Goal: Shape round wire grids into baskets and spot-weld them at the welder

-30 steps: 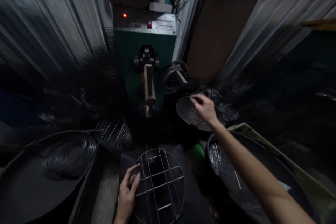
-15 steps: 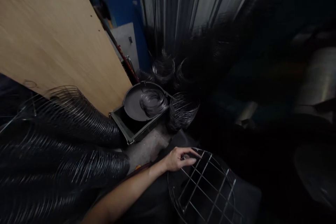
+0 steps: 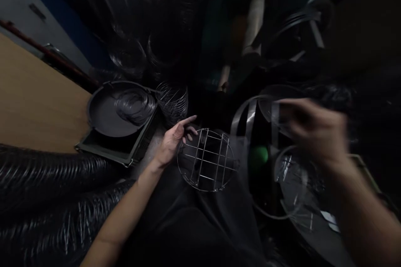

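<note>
Dimly, the wire grid [image 3: 205, 160] shows at the centre, a round frame crossed by straight wires, lying on the dark cloth [image 3: 200, 217] over the person's lap; its lower edge is hard to part from the black folds.

The left hand [image 3: 173, 139] is at the grid's upper left rim. Its grip is open, forefinger stretched out and the other fingers loosely bent, with nothing clasped in it; whether a fingertip touches the rim cannot be told.

The right hand [image 3: 316, 131] is smeared by motion. Its grip looks closed at the fingertips on the banded hoop [image 3: 250, 119], a ring with flat strips that hangs to the right of the grid. The exact finger contact is lost in the blur, and the forearm runs out of view at the lower right.

Behind the hoop, a green object [image 3: 259, 156] shows only as a soft glow, its shape unclear. The dark dish [image 3: 322, 233] at the right, with short wire pieces in it, is partly covered by the hoop and the right forearm.

On the left, a wire coil [image 3: 134, 106] lies in a round pan [image 3: 105, 112] above a crate [image 3: 108, 153], beside stacked wire rings [image 3: 173, 101]. The background is mostly too dark to read.
</note>
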The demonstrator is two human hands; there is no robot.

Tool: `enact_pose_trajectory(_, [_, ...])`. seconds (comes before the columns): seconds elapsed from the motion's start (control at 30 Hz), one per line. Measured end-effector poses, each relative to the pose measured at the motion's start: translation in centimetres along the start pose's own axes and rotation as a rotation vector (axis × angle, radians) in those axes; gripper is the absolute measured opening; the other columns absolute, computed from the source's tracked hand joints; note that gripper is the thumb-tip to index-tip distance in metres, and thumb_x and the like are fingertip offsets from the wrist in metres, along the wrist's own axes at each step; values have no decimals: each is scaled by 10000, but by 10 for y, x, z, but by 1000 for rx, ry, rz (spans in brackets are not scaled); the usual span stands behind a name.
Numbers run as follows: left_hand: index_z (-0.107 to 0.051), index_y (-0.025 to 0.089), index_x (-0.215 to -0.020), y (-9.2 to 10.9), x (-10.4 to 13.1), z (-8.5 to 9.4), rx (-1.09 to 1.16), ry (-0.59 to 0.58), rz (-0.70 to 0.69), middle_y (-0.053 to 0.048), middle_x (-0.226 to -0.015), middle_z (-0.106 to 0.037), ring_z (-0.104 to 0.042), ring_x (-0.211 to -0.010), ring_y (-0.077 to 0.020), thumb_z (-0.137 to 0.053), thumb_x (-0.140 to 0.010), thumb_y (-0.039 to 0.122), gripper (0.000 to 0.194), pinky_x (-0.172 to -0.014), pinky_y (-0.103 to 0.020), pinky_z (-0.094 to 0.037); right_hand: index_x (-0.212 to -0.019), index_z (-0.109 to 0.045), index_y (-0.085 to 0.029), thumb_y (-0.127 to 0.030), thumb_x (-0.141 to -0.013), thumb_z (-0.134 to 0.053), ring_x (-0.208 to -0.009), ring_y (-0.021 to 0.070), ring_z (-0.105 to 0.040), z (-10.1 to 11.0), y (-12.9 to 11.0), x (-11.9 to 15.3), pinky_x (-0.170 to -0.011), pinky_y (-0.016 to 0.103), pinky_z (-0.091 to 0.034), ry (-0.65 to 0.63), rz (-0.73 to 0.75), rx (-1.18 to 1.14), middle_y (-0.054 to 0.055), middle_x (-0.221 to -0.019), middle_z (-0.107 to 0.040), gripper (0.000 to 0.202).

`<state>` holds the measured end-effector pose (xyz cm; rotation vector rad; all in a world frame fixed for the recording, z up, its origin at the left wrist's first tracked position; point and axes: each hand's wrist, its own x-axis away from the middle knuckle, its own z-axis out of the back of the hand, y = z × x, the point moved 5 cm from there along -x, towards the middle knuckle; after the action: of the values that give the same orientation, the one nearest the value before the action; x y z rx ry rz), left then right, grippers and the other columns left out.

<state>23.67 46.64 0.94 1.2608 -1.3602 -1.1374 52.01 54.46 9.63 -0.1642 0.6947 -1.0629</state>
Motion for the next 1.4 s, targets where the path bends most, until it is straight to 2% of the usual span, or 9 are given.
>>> enact_pose_trajectory(0.1, [-538, 162, -1321, -4, 5, -4, -116, 26, 85, -71, -879, -681, -592, -695, -122, -368, -893, 631, 658, -623, -231, -478, -1023, -699, -212, -344, -940, -484, -720, 189, -618, -53, -17, 22, -674, 315, -494, -205, 40, -87, 68, -832, -643, 267])
enact_pose_trajectory(0.17, [-588, 168, -1268, -13, 7, 1, -328, 111, 80, -77, -979, -710, -649, -826, -167, -491, -876, 546, 553, -744, -282, -525, -1090, -691, -211, -280, -944, -439, -701, 188, -587, -88, -18, 33, -652, 313, -492, -308, -19, -33, 76, -841, -595, 300])
enact_pose_trajectory(0.3, [-657, 195, -1173, -27, 5, 4, -701, 178, -38, -49, -1155, -689, -641, -1056, -206, -502, -904, 344, 344, -976, -355, -488, -1238, -631, -244, -213, -934, -418, -773, 196, -558, -120, -13, 46, -652, 302, -491, -399, -104, 108, 100, -968, -508, 373])
enact_pose_trajectory(0.5, [-652, 195, -1167, -36, -2, -3, -978, 115, -62, -51, -1055, -705, -656, -976, -187, -473, -933, 252, 301, -899, -302, -502, -1230, -633, -226, -207, -931, -396, -843, 235, -532, -124, -9, 53, -678, 341, -508, -373, -127, 150, 122, -976, -478, 382])
enact_pose_trajectory(0.7, [-634, 201, -1198, -40, 8, -8, -1135, 156, -118, -51, -910, -662, -624, -844, -165, -460, -944, 360, 346, -798, -258, -483, -1278, -593, -188, -238, -946, -364, -942, 259, -507, -126, -4, 65, -895, 431, -478, -337, -89, 19, 137, -1041, -528, 407])
enact_pose_trajectory(0.87, [-618, 183, -1224, -43, 17, -14, -1239, 214, -160, -87, -928, -629, -589, -880, -203, -439, -929, 474, 452, -824, -305, -469, -1446, -375, -165, -421, -962, -396, -1195, 276, -469, -110, -4, 101, -1033, 471, -409, -253, -192, -114, 148, -1296, -489, 548])
enact_pose_trajectory(1.03, [-608, 190, -1237, -47, 23, -15, -1236, 255, -150, -109, -985, -604, -557, -929, -235, -420, -918, 528, 501, -864, -371, -454, -1463, -319, -214, -445, -981, -338, -1300, 248, -414, -108, -9, 137, -1091, 482, -359, -200, -309, -184, 103, -1429, -416, 535])
enact_pose_trajectory(1.23, [-392, 218, -1426, -67, 21, -18, -1153, 57, -106, -130, -1294, -539, -486, -1172, -271, -410, -905, 575, 631, -978, -424, -390, -1476, -269, -236, -455, -996, -263, -1345, 207, -370, -119, -5, 151, -1125, 438, -334, -169, -434, -243, 52, -1474, -376, 527])
enact_pose_trajectory(1.4, [-382, 207, -1425, -68, 15, -17, -1139, -18, -128, -97, -1247, -605, -545, -1122, -227, -361, -937, 525, 583, -999, -396, -386, -1469, -286, -269, -436, -998, -289, -1279, 205, -461, -120, -5, 153, -1091, 416, -390, -169, -463, -303, 24, -1448, -420, 499])
